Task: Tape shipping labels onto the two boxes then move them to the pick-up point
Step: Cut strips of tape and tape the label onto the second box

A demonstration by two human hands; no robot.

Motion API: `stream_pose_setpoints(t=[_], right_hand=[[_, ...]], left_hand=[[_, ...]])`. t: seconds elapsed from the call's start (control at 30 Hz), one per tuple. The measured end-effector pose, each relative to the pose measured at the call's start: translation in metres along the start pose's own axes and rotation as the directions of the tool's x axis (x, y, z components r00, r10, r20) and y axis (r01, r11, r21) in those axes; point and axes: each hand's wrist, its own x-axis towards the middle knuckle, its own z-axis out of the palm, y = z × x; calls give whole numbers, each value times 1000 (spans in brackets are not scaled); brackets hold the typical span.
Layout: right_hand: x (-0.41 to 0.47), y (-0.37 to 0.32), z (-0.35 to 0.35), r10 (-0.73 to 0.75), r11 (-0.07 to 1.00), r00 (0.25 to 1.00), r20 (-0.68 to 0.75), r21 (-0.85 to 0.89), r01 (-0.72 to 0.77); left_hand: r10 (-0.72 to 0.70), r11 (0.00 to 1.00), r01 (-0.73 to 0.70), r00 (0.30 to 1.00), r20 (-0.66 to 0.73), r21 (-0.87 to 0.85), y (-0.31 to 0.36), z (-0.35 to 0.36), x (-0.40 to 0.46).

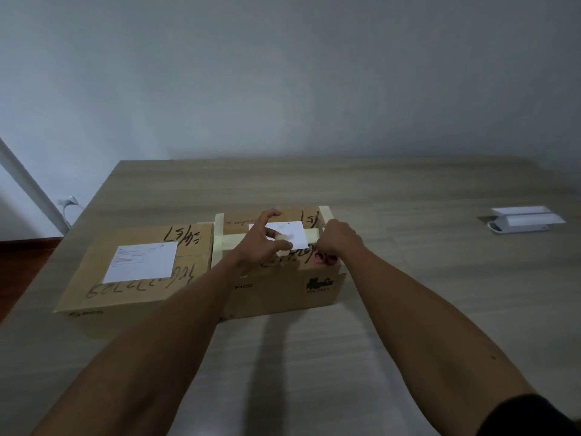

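Single head-worn view, angled forward and down, close over the table (377,341) toward the wall (283,73).

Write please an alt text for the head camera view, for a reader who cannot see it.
Two bare hands, left hand and right hand, work on a white label atop the right box. Pink scissors lie on that box; the left box beside it already carries a label, on a wooden table.

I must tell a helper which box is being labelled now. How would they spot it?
On the wooden table stand two cardboard boxes side by side. It is the right-hand box, under both hands, ringed with pale tape, pink scissors on top.
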Motion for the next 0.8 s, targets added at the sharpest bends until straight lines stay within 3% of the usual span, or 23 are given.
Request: stream_pose_setpoints(t=[0.23, 0.37, 0.6, 0.8], right_hand=[[-4, 6, 13, 186, 974, 982, 8, 133, -186], [-5, 2, 10, 214, 965, 977, -6, 157, -210], [-1, 2, -10, 186, 950, 979, -77, 267, -160], [-1, -10, -38, 9, 885, 992, 126, 460, -67]], left_hand=[[24, 1000, -24, 1000, 2, 11, -2, 1, 0], [17, 1000, -17, 1000, 14, 8, -2, -2, -1], [-4, 1000, 4, 1000, 14, -22, 3, -15, -3], [-30, 999, 29, 999, -13, -22, 15, -33, -3]])
